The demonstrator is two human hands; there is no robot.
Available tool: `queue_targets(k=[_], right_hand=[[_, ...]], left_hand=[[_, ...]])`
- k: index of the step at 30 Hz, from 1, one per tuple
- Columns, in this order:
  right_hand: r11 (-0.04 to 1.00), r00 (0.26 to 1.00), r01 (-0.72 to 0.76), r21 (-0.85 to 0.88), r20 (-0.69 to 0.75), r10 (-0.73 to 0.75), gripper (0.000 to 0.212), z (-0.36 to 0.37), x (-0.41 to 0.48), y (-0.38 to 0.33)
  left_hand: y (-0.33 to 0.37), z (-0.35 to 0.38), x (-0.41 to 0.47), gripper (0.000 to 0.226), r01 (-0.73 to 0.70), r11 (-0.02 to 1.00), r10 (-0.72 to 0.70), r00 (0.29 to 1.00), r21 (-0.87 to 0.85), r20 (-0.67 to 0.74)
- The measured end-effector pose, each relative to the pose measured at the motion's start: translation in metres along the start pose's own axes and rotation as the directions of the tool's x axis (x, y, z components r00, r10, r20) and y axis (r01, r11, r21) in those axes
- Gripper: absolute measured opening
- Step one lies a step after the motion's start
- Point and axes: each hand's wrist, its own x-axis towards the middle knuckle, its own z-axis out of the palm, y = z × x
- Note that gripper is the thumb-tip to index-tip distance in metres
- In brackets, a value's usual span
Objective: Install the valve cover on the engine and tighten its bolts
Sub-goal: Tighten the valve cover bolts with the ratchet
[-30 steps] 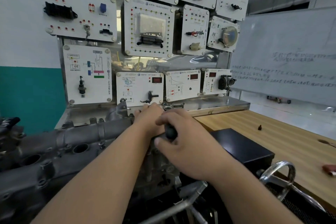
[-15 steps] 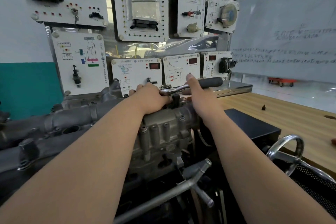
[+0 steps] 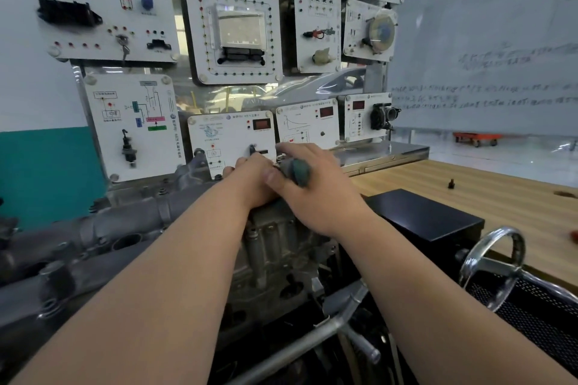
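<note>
The grey aluminium valve cover lies along the top of the engine, running from the left edge toward the centre. At its far right end my right hand grips the dark handle of a ratchet wrench, whose butt end points toward me. My left hand rests curled over the ratchet's head, hiding the socket and the bolt beneath it. Other bolts stand in the cover's near edge.
A board of white training panels rises right behind the engine. A black box sits on the wooden bench to the right, with a loose small bolt farther back. A chrome handwheel and mesh basket are at lower right.
The ratchet handle has swung from pointing right, back toward me, carried by my right hand. My left hand has stayed on the ratchet head. The camera tilted slightly.
</note>
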Motion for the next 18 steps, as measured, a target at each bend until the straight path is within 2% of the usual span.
queue_targets(k=[2, 4, 5, 6, 7, 8, 9, 13, 17, 18], right_hand=[[0.993, 0.993, -0.112, 0.048, -0.041, 0.114, 0.062, -0.005, 0.004, 0.008], [0.923, 0.944, -0.289, 0.254, -0.085, 0.319, 0.049, -0.006, 0.004, 0.022], [0.819, 0.887, -0.399, 0.413, -0.055, 0.459, 0.046, -0.005, 0.005, 0.03], [0.644, 0.806, -0.501, 0.578, 0.041, 0.59, 0.042, -0.004, 0.006, 0.037], [0.461, 0.732, -0.555, 0.693, 0.144, 0.666, 0.037, -0.002, 0.006, 0.043], [0.357, 0.7, -0.57, 0.74, 0.211, 0.682, 0.034, -0.002, 0.006, 0.047], [0.344, 0.711, -0.567, 0.748, 0.235, 0.662, 0.034, -0.003, 0.007, 0.05], [0.43, 0.802, -0.492, 0.757, 0.201, 0.563, 0.044, -0.007, 0.011, 0.053], [0.381, 0.852, -0.328, 0.865, 0.096, 0.514, 0.019, -0.005, 0.003, 0.048], [0.425, 0.868, -0.267, 0.865, 0.024, 0.495, 0.013, -0.005, -0.001, 0.045]], left_hand=[[-0.001, 0.002, -0.003, 0.02, -0.053, 0.998, 0.053, 0.998, 0.016, -0.026], [-0.001, 0.002, -0.005, 0.027, -0.069, 0.998, 0.068, 0.996, -0.016, -0.057], [-0.001, 0.003, -0.005, 0.029, -0.077, 0.996, 0.074, 0.995, -0.035, -0.065], [-0.001, 0.003, -0.005, 0.029, -0.079, 0.995, 0.076, 0.995, -0.057, -0.063], [-0.001, 0.003, -0.005, 0.028, -0.078, 0.994, 0.074, 0.996, -0.08, -0.056], [-0.001, 0.003, -0.006, 0.027, -0.076, 0.992, 0.072, 0.996, -0.097, -0.049], [-0.001, 0.002, -0.006, 0.027, -0.074, 0.991, 0.07, 0.997, -0.109, -0.041], [-0.002, 0.003, -0.007, 0.027, -0.057, 0.991, 0.053, 0.998, -0.122, -0.034], [-0.001, 0.003, -0.007, 0.032, -0.043, 0.992, 0.039, 0.998, -0.121, -0.041], [-0.001, 0.003, -0.008, 0.033, -0.047, 0.991, 0.043, 0.998, -0.124, -0.039]])
